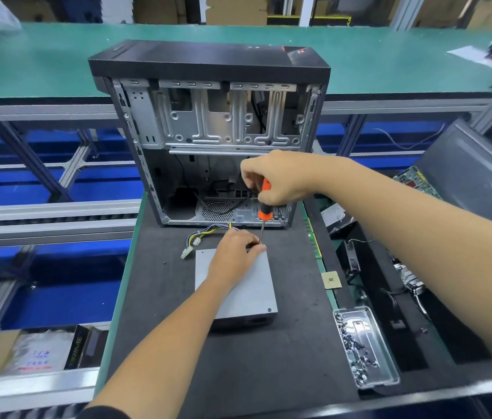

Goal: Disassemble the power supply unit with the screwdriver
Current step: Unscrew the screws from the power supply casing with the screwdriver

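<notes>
A grey metal power supply unit (247, 293) lies flat on the dark mat, its bundle of coloured cables (205, 234) trailing toward the far side. My left hand (235, 255) rests on the unit's far edge, fingertips pinching the thin shaft near the tip. My right hand (275, 179) grips the orange-and-black screwdriver (265, 211) from above, holding it nearly upright with its tip at the unit's far right corner. One screw head (269, 310) shows at the near right corner of the lid.
An open black computer case (217, 140) stands right behind the unit. A clear tray (368, 376) with several screws sits at the near right. A CPU chip (331, 280), a memory stick (312, 237), circuit boards and a grey panel (474, 170) lie to the right.
</notes>
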`<state>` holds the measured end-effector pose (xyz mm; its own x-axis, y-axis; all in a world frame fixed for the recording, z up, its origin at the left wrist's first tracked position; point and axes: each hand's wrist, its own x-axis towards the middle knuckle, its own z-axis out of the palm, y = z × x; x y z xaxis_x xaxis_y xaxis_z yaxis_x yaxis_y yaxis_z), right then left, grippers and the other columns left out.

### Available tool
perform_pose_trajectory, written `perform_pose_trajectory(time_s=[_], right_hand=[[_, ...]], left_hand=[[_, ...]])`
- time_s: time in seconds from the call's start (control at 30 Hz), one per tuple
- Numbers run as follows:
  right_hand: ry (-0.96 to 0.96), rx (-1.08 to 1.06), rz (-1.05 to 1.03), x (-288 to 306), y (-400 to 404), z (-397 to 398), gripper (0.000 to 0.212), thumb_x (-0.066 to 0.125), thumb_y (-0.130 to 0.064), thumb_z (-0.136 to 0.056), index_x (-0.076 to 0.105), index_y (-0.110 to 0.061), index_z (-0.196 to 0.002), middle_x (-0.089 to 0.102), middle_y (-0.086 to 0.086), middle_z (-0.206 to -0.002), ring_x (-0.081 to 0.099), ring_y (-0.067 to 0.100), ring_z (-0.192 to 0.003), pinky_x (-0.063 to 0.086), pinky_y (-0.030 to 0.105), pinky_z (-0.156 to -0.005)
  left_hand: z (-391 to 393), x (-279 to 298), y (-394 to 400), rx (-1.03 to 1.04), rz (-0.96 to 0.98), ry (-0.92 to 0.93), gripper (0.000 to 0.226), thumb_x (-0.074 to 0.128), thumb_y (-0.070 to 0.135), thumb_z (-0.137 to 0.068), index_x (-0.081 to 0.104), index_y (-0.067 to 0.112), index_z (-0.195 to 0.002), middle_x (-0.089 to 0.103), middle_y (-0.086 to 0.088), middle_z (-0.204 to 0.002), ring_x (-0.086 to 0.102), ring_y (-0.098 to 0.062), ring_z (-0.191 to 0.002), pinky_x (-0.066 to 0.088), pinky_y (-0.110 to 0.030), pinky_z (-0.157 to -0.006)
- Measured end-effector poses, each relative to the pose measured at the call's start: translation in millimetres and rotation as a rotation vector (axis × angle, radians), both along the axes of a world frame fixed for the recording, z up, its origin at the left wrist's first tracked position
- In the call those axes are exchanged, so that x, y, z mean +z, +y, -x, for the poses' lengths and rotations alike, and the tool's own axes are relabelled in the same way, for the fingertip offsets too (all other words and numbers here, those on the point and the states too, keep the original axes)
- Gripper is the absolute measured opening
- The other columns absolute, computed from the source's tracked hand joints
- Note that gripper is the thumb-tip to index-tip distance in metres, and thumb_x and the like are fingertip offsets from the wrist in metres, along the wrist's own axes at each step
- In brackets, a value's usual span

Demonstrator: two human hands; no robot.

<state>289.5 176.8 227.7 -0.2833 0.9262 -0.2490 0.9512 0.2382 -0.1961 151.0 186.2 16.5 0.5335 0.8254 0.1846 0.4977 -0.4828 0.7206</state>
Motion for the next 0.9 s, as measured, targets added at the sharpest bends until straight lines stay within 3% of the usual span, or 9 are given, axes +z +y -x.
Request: perform_pose_trajectory(time_s=[0.1,0.17,0.27,0.4,0.53,0.67,0.77,0.83,0.9], right_hand=[[0.105,-0.003,0.082,4,-3,2,0.026,0.067,-0.010,-0.076,0.054,-0.021,-0.096,0.062,-0.009,-0.086,0.052,0.000,-0.064,0.036,0.018,-0.052],[-0.016,-0.039,0.004,-2,-3,3,0.020,0.067,-0.027,-0.081,0.052,-0.018,-0.092,0.055,-0.006,-0.080,0.052,0.011,-0.070,0.035,0.026,-0.055],[-0.183,-0.154,-0.087,-8,-1,3,0.043,0.041,-0.055,-0.096,0.045,-0.015,-0.080,0.051,0.001,-0.076,0.051,0.023,-0.072,0.036,0.035,-0.060],[-0.034,-0.097,-0.040,-5,0,-1,0.015,0.056,-0.033,-0.093,0.051,-0.018,-0.094,0.054,-0.007,-0.078,0.049,0.012,-0.069,0.033,0.028,-0.055],[0.083,-0.038,-0.006,2,-4,-3,0.028,0.074,-0.020,-0.075,0.058,-0.026,-0.097,0.054,-0.014,-0.088,0.050,0.004,-0.075,0.038,0.019,-0.059],[-0.060,-0.054,0.040,1,-2,-3,0.027,0.073,-0.032,-0.078,0.054,-0.023,-0.094,0.058,-0.003,-0.093,0.062,0.021,-0.079,0.049,0.030,-0.064],[-0.085,-0.197,0.116,4,1,2,0.054,0.051,-0.068,-0.084,0.053,-0.014,-0.093,0.066,0.005,-0.079,0.068,0.019,-0.048,0.051,0.030,-0.053],[-0.096,-0.198,0.095,2,5,5,0.059,0.035,-0.061,-0.094,0.058,-0.007,-0.090,0.070,0.011,-0.071,0.060,0.015,-0.036,0.046,0.027,-0.053],[-0.048,-0.142,0.088,-2,6,7,0.034,0.043,-0.040,-0.097,0.057,-0.009,-0.091,0.072,0.009,-0.076,0.061,0.015,-0.042,0.048,0.028,-0.056]], left_hand=[[0,0,0,0.002,0.002,0.008,0.017,0.068,0.027,-0.085,0.065,0.020,-0.069,0.068,0.008,-0.081,0.044,-0.014,-0.082,0.026,-0.015,-0.071],[0,0,1,0.009,-0.003,0.018,0.016,0.068,0.028,-0.085,0.070,0.016,-0.075,0.068,0.008,-0.083,0.045,-0.013,-0.084,0.029,-0.018,-0.072],[0,0,0,0.012,0.001,0.014,0.015,0.068,0.029,-0.085,0.072,0.015,-0.081,0.067,0.010,-0.084,0.045,-0.012,-0.087,0.031,-0.019,-0.073],[1,-2,2,-0.008,0.005,0.011,0.013,0.067,0.026,-0.086,0.072,0.015,-0.083,0.067,0.008,-0.086,0.045,-0.012,-0.086,0.033,-0.021,-0.075],[3,-1,0,-0.019,0.014,-0.001,0.007,0.063,0.015,-0.088,0.070,0.014,-0.087,0.065,0.009,-0.090,0.044,-0.011,-0.089,0.038,-0.025,-0.082],[3,2,-1,-0.036,0.019,0.021,0.006,0.061,0.015,-0.088,0.068,0.015,-0.089,0.065,0.008,-0.093,0.045,-0.012,-0.093,0.038,-0.025,-0.081],[3,1,-1,-0.041,0.014,0.024,0.005,0.061,0.016,-0.089,0.066,0.016,-0.090,0.064,0.009,-0.094,0.041,-0.010,-0.091,0.034,-0.020,-0.078],[3,0,-2,-0.046,0.014,0.021,0.007,0.060,0.016,-0.090,0.067,0.014,-0.091,0.064,0.008,-0.094,0.041,-0.011,-0.091,0.032,-0.019,-0.077],[2,0,-1,-0.050,0.018,0.027,0.008,0.059,0.015,-0.091,0.067,0.013,-0.091,0.064,0.006,-0.094,0.043,-0.013,-0.094,0.034,-0.021,-0.079]])
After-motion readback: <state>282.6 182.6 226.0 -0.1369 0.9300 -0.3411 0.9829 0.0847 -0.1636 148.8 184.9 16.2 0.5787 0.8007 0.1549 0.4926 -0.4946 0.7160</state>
